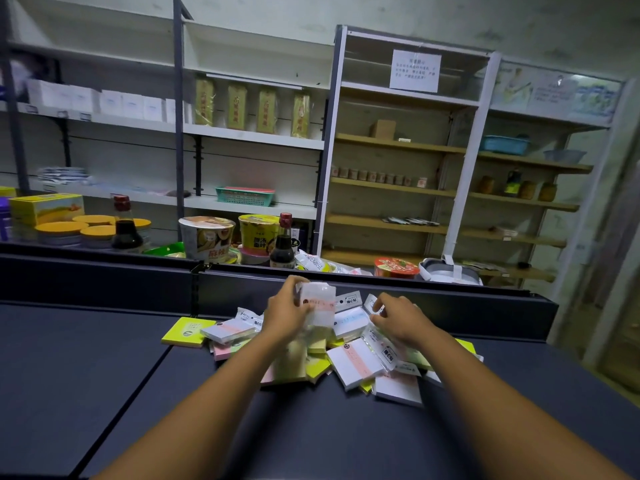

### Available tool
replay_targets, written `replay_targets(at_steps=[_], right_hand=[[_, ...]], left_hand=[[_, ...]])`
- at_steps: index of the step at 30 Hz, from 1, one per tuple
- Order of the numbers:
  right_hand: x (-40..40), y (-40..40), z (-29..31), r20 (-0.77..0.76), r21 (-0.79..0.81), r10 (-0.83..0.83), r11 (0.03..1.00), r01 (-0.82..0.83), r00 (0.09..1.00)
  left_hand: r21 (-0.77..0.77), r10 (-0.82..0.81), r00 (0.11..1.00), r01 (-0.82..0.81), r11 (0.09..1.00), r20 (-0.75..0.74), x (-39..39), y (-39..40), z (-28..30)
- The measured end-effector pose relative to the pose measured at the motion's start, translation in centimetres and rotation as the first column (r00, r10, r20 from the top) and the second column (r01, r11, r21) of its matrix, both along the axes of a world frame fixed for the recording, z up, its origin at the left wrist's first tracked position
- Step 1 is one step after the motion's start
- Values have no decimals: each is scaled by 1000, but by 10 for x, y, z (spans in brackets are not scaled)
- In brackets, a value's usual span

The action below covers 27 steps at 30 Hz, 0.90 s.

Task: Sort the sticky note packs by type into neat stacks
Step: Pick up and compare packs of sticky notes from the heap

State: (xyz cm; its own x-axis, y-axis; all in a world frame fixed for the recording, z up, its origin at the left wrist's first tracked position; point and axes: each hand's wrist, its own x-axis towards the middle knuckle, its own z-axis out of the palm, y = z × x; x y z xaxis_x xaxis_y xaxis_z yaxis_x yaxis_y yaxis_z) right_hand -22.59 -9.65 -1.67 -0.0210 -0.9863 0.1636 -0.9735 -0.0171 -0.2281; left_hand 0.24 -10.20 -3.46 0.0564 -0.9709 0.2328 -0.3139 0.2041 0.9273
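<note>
Head view shows the left hand [287,311] gripping a white wrapped pack [320,301], lifted above the pile of sticky note packs [349,362] on the dark bench [104,375]. At 3 o'clock, the right hand [398,318] pinches a glossy plastic-wrapped pack [375,306]. Flat square yellow pad [188,331] lies at 9 o'clock.

Left hand [287,308] grips a white sticky note pack [318,301] raised above the jumbled pile of packs [346,351] near the dark table's [104,375] far edge; right hand [398,317] pinches a wrapped pack [375,308] in the pile.

Dim, bluish light; wide-angle bending at edges, soft corners.
</note>
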Motion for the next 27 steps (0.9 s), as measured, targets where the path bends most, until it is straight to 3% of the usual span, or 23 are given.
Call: replay_targets(at_steps=[4, 10, 21, 27], right_hand=[[6, -5, 0, -42, 22, -5, 1000, 6, 999], [20, -14, -6, -146, 48, -57, 997, 64, 988], [44, -20, -21, -170, 9, -190, 981, 194, 967], [48, -24, -16, -29, 70, -250, 965, 251, 968]], left_hand=[[-44, -112, 966, 104, 994, -233, 20, 17, 7], [-96, -193, 929, 171, 981, -315, 53, 43, 5], [-58, -287, 923, 282, 958, -254, 85, 67, 6], [-71, -258, 931, 248, 966, -257, 89, 72, 4]])
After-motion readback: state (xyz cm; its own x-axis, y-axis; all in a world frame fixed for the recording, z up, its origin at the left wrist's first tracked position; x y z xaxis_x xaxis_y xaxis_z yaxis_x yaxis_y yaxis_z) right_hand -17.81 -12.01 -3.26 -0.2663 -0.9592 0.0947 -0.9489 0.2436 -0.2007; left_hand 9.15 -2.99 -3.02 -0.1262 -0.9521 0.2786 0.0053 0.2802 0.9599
